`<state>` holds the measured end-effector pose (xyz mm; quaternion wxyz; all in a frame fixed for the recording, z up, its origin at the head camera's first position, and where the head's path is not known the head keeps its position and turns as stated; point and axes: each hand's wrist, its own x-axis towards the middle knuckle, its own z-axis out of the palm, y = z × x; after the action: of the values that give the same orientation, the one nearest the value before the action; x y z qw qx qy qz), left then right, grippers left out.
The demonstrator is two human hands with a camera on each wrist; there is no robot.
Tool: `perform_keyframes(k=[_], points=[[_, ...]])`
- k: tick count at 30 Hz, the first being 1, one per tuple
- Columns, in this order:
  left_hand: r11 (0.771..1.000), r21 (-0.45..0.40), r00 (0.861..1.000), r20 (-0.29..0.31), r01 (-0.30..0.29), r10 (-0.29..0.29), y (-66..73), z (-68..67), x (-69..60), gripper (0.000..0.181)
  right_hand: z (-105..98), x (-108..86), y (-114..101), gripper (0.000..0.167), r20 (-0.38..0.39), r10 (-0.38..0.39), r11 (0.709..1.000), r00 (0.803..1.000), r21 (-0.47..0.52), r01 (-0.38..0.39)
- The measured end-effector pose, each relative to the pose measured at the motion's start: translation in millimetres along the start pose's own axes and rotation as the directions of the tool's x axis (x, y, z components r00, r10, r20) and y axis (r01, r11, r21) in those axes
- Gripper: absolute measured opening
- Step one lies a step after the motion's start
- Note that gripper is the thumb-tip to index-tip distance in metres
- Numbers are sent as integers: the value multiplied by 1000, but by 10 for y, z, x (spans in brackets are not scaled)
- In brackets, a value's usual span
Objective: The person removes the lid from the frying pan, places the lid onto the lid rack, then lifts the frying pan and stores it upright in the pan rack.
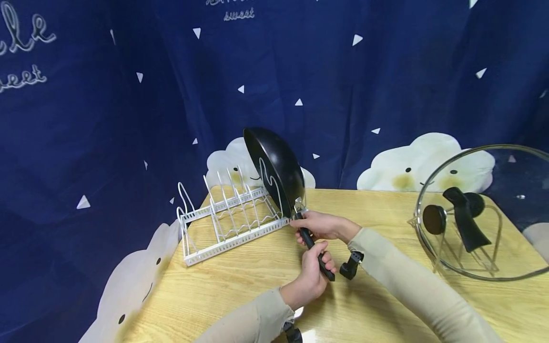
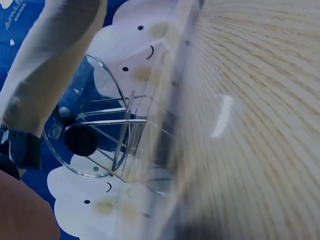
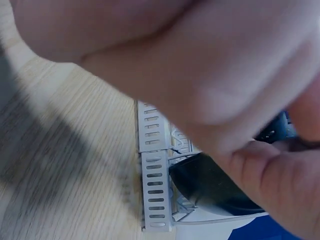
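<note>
A black wok (image 1: 280, 166) stands on its side at the right end of a white wire rack (image 1: 240, 238), tilted, its hollow facing left. My right hand (image 1: 322, 226) grips the upper part of its black handle (image 1: 308, 238), close to the metal joint. Lower down, near the handle's end, my left hand (image 1: 315, 269) has its fingers curled round it. In the right wrist view, the right hand (image 3: 200, 85) covers much of the frame, with part of the wok (image 3: 215, 185) beside the slotted rail of the rack (image 3: 155, 187).
On the right, a large glass lid (image 1: 422, 233) leans upright in a wire stand (image 1: 499, 238), with a black utensil-like piece (image 1: 465, 219) there. The wooden table (image 1: 240, 290) backs onto a dark blue curtain (image 1: 274, 62) with clouds. The left wrist view is partly blurred.
</note>
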<state>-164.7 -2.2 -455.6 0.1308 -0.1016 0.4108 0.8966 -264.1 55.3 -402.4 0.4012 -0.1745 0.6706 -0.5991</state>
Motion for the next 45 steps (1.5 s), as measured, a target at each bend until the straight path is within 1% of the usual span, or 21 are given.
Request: perform_keyframes(k=[6,9,12,13,15,17,20,23,27,31,34,40,43,45], points=[[999,32,1000,-5,3,-3,-30,-53,58,29,2,-19,18,18,-28,-11,999,1000,-32,10],[997,71,999,-25,-31,32,-47,-81,61,25,1,-9,56,19,-54,-14,999,998,-53,11],[987,152,997,-33,-58,64,-40,-117,41,22,-5,-19,81,21,-69,-18,996,997,-85,12],[979,193,997,-31,-59,66,-26,-131,27,21,-6,-31,85,22,-74,-22,994,997,-105,15],[962,271,999,-16,-42,48,13,-169,-5,22,-8,-64,85,24,-84,-34,988,996,-156,20],[936,352,1000,0,-24,25,60,-217,-31,23,-16,-92,86,27,-98,-52,976,994,-217,30],[895,445,999,40,-19,1,119,-282,-65,24,-23,-124,96,29,-118,-73,959,990,-282,37],[861,508,998,69,-21,-16,166,-333,-89,26,-38,-144,112,27,-130,-88,952,988,-303,45],[816,578,996,86,-22,-34,220,-393,-126,30,-61,-173,137,24,-146,-101,947,984,-317,50],[767,640,992,117,-41,-45,266,-444,-153,34,-73,-208,162,23,-150,-119,941,982,-332,63],[744,666,988,142,-53,-57,294,-479,-163,33,-84,-232,186,22,-147,-136,937,980,-339,79],[718,691,980,185,-80,-69,380,-527,-160,30,-137,-241,224,22,-135,-170,932,976,-344,115],[708,699,975,208,-96,-73,416,-556,-160,28,-157,-250,245,21,-135,-163,937,977,-331,110],[709,698,973,216,-99,-78,427,-578,-160,27,-161,-263,265,21,-137,-158,942,978,-319,107]])
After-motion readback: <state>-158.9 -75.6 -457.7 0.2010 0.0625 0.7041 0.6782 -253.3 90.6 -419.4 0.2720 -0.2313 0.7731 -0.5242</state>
